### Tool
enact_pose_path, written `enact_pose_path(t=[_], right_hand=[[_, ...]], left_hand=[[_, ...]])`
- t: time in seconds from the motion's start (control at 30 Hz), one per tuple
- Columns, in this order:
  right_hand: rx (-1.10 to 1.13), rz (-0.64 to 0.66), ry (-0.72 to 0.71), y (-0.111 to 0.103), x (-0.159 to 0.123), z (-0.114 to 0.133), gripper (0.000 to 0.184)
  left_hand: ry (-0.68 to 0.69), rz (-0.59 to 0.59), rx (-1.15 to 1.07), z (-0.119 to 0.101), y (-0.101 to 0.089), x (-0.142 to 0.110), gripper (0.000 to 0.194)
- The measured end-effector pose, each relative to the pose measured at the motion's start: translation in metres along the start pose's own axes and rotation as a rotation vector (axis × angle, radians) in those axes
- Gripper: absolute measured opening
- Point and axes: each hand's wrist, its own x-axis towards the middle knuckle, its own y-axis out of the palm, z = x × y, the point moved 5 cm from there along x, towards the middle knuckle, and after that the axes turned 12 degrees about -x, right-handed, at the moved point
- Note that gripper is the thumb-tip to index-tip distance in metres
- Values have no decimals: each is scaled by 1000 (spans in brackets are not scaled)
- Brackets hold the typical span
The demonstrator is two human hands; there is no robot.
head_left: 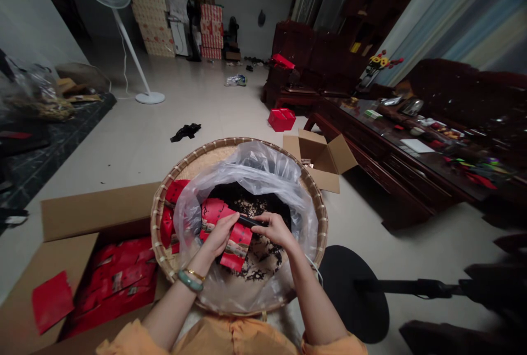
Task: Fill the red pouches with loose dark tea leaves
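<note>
Over the basket, my left hand (223, 235) is closed on a red packet (237, 246) with a printed picture band. My right hand (274, 229) grips a short black stick-shaped tool (247, 221), whose far end meets the packet's top edge at my left fingertips. Its exact kind I cannot make out. Below both hands is an open clear plastic bag (304, 201) with dark, twisted bits like loose tea leaves (257, 275) in it. Another red packet (212, 211) lies behind my left hand. The bag sits in a round woven basket (322, 218).
At left, an open carton (99, 209) holds many red packets (123, 267). Ahead right are another open carton (348, 155) and a red box (282, 119). A black round stand base (354, 294) is close on my right. A white fan (150, 97) stands farther off.
</note>
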Motion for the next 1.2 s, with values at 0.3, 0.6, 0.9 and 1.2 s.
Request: enact_pose_path(t=[0.3,0.6,0.9,1.2], right_hand=[[3,2,5,0,-1,1,27],[75,13,90,-4,-1,-1,28],[556,94,249,-4,-8,-21,49],[272,-9,154,-6,-7,-14,41]], left_hand=[[33,5,6,-8,8,-4,37],[-26,91,107,-7,12,-9,36],[-77,159,247,-7,11,-16,40],[-74,172,291,-4,14,-14,39]])
